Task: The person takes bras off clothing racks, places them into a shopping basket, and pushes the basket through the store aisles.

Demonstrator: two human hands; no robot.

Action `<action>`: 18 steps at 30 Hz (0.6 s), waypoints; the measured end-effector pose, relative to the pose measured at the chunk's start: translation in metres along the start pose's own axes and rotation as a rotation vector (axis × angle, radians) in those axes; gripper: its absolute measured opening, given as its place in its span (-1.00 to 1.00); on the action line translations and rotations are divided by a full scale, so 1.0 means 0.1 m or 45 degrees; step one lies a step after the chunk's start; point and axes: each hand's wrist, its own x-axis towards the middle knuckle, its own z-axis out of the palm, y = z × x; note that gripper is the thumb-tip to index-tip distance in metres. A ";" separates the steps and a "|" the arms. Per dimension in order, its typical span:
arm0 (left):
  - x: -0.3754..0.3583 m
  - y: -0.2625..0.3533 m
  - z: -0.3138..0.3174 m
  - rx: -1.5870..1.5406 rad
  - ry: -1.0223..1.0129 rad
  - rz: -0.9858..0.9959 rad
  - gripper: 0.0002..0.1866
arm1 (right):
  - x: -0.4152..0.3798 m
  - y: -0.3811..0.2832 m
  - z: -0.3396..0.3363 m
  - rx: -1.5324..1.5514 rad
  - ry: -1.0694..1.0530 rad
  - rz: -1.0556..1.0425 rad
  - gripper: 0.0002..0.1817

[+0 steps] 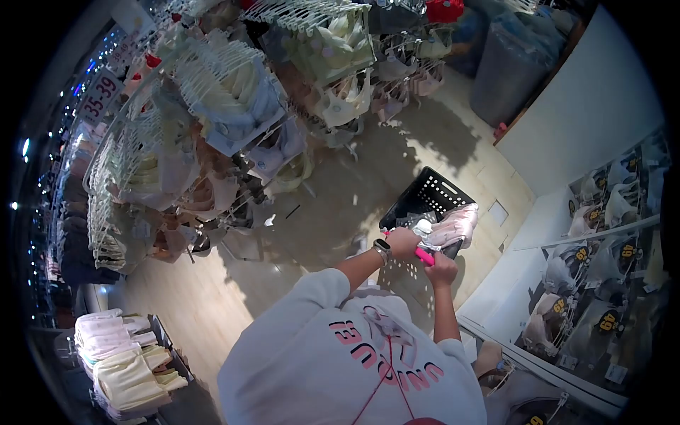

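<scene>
A black shopping basket (440, 190) with a perforated wall hangs in front of my body. My right hand (443, 269) is closed round its bright pink handle (425, 256). My left hand (404, 242), with a watch on the wrist, lies over the near side of the basket, fingers curled by a small white item (423, 228); I cannot tell what these fingers hold. Folded pale pink clothing (455, 225) fills the right side of the basket. Beside it lies clear packaging (419, 218), partly hidden by my left hand.
Racks of hanging bras (234, 106) stand ahead and left, with a size sign (101, 98). Folded pastel garments (134, 361) sit on a low stand at lower left. Wall shelves with bras (595, 283) line the right. A grey bin (511, 71) stands at the back.
</scene>
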 end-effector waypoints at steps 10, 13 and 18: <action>0.58 -0.13 -0.11 -0.004 -0.064 0.166 -0.82 | 0.35 0.17 -0.07 -0.022 -0.106 0.234 -0.78; 0.75 -0.25 -0.12 0.018 -0.007 0.253 -0.85 | 0.47 0.21 0.06 -0.023 -0.084 0.268 -0.79; 1.11 -0.41 -0.08 -0.017 0.096 0.413 -0.85 | 0.65 0.38 0.09 -0.087 -0.127 0.325 -0.78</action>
